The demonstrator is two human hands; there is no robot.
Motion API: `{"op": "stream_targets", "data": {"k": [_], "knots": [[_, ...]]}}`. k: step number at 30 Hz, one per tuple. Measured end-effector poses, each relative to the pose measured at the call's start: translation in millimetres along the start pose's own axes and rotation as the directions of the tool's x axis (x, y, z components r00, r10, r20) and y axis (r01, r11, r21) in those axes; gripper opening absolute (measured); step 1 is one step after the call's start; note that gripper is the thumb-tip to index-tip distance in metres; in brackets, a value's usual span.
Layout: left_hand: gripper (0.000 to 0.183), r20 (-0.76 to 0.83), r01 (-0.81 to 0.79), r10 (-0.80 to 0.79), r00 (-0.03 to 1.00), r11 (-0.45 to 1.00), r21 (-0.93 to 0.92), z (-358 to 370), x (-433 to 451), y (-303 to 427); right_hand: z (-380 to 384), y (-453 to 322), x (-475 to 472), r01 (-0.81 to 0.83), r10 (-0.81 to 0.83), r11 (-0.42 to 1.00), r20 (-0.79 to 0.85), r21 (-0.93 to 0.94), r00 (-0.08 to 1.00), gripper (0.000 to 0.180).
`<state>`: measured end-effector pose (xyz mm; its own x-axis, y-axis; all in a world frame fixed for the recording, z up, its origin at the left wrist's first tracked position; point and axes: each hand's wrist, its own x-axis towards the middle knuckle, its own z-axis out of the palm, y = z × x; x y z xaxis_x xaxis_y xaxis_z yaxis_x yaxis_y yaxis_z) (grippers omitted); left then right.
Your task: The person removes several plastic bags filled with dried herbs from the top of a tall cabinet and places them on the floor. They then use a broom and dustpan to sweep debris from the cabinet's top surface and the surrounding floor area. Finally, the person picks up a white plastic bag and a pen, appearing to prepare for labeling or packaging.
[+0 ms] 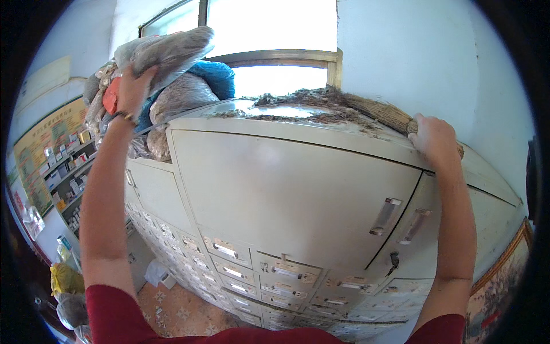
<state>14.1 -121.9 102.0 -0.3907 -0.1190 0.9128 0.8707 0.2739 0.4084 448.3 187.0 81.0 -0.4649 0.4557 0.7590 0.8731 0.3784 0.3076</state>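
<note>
My right hand [436,139] grips the handle end of a straw hand broom [382,112], which lies along the top of a tall, pale metal cabinet [279,176]. The broom's bristles meet a heap of dark, fluffy debris [309,98] spread over the cabinet top. On the left, my left hand [136,90] is raised against a filled grey plastic bag [172,53] on the bag pile, its thumb and fingers pressed to the bag's underside. Below that bag are another stuffed clear bag [182,96], a blue bag [215,77] and a red bag [111,95].
A window [275,30] opens behind the cabinet. Many small labelled drawers [232,271] fill the cabinet's lower part, and a key [393,262] hangs from a door. Shelves of medicine boxes [71,172] stand left. A framed picture [498,275] is at the lower right.
</note>
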Motion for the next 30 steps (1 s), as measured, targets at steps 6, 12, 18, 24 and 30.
{"op": "stream_targets", "data": {"k": [6,12,18,24,30], "knots": [[0.047,0.231,0.226,-0.163,0.959,0.933,-0.281,-121.2,-61.4,-55.1,12.8,53.9,14.0,0.032,-0.037,0.998,0.096,0.061,0.995,0.038],[0.042,0.132,-0.161,0.115,0.985,0.886,0.435,-275.3,-108.0,-132.9,8.7,79.7,41.5,-0.087,0.092,0.996,0.191,-0.031,0.977,0.035],[0.04,0.094,0.078,-0.076,0.993,0.997,-0.015,-292.7,-109.7,-134.5,29.7,81.8,59.5,-0.117,0.125,0.991,0.147,-0.06,0.981,0.027],[0.039,0.06,0.033,-0.028,0.998,0.997,-0.075,-282.2,-121.0,-112.8,33.4,87.0,57.8,-0.016,0.028,0.999,0.294,-0.045,0.955,0.033],[0.041,0.072,0.269,-0.267,0.961,0.846,-0.461,-277.0,-141.1,-81.5,24.1,88.9,43.0,0.017,-0.105,0.965,0.329,0.261,0.939,0.049]]}}
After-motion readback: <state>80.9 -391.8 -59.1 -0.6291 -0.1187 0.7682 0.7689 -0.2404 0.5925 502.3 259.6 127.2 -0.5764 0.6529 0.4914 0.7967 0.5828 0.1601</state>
